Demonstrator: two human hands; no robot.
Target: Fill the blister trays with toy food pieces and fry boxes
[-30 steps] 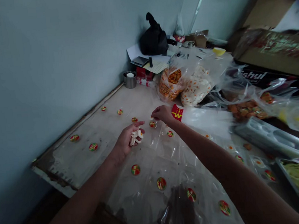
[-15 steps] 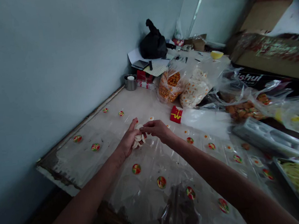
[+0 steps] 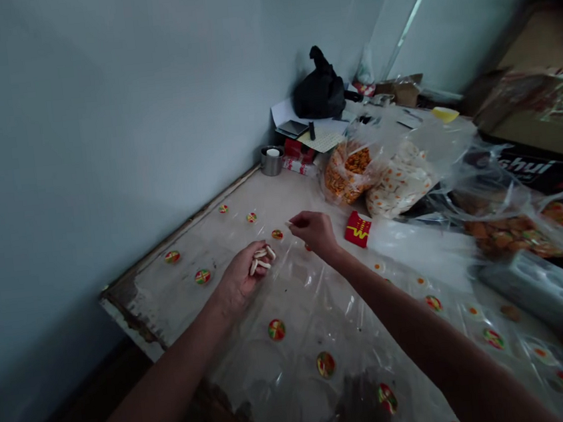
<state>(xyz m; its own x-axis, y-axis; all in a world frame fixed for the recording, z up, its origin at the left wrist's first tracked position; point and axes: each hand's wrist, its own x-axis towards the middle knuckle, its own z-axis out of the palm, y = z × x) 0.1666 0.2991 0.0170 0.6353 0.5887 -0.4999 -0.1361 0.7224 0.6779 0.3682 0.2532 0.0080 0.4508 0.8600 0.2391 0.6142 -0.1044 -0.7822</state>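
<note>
My left hand [image 3: 242,277] is turned palm up with its fingers curled round several small white fried-egg-shaped discs [image 3: 261,259]. Their edges mostly show, so the faces are hard to see. Just to its right, my right hand [image 3: 315,233] pinches one white disc [image 3: 289,223] between thumb and fingertips, slightly above the clear plastic sheet [image 3: 290,290]. Near those fingertips lies a round red-and-green piece [image 3: 277,234]. Along the sheet to the right, small fried-egg pieces [image 3: 420,281] with orange centres lie in a row beside more red-and-green rounds [image 3: 433,303].
A red-and-yellow packet [image 3: 358,229] lies right of my right hand. Behind it stand a bag of orange bits [image 3: 348,172] and a bag of fried-egg pieces [image 3: 402,181]. A metal cup [image 3: 272,162] stands by the wall. A white tray with round hollows [image 3: 545,284] is at right.
My right hand has moved away from my left hand, carrying one white disc over the sheet. The view has shifted left, so the scene sits further right.
</note>
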